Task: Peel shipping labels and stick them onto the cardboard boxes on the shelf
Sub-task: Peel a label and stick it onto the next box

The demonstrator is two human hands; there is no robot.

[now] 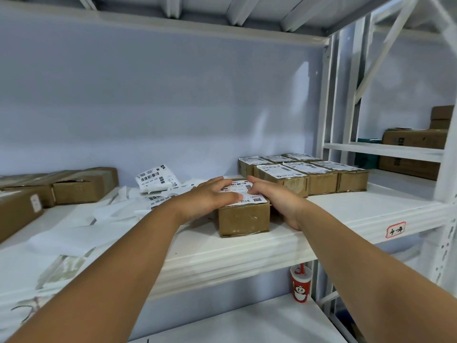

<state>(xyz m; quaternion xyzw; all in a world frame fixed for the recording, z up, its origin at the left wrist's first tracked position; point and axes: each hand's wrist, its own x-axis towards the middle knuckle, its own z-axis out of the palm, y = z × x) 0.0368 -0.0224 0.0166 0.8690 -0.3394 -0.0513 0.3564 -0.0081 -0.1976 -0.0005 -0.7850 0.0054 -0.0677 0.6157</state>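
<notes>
The job looks about halfway through, judging by how the boxes lie. At the right rear of the shelf (346, 211) stand six labelled boxes (309, 174), packed side by side in two rows, each with a white label on top; those look done.

The box (243, 219) in hand sits at the front edge of the shelf, just in front of that group. Its label (257, 199) lies on the top face, and both hands are flat on it. The left hand (212, 196) has its fingers straight and together, pressing down on the left part. The right hand (277, 196) lies with straight fingers across the right part and its palm down the box's side. Neither hand grips anything, so this seems to be the smoothing-down step, with the label stuck or nearly so.

What is left shows on the left: a few plain boxes (84, 185) whose tops carry no shipping label, though one has a small sticker on its side. Between them and the hands lie loose labels (157, 179), curled and unpeeled as far as I can tell, among a spread of white backing paper (74, 229) — spent sheets, most likely. So several boxes are yet to be labelled.
</notes>
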